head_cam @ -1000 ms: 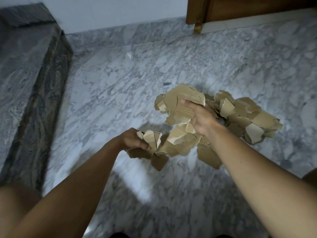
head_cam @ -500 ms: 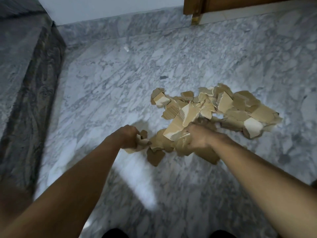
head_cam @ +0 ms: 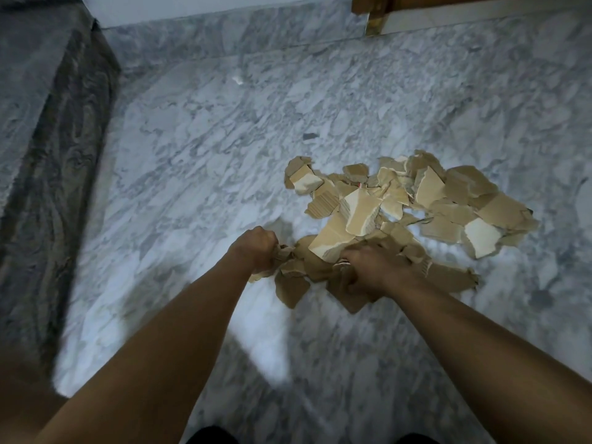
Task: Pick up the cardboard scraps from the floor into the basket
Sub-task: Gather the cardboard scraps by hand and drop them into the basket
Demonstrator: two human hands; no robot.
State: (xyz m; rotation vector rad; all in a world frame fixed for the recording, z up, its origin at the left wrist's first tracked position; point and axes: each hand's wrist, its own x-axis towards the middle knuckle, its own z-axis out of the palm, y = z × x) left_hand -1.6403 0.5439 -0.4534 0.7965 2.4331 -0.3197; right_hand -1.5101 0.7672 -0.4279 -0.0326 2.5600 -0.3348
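Both arms reach down; left hand and right hand each clutch cardboard scraps.

L hand fingertips hidden behind knuckles; R hand fingertips buried in cardboard scraps. Wood frame cut by top edge. White speck, dark speck on floor: too small to ID.

scraps on floor, ledge to L (doorframe behind)

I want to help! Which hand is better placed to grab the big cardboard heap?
Probably the right hand: it grips amid the cardboard scraps, while the left hand holds bits at their left edge.
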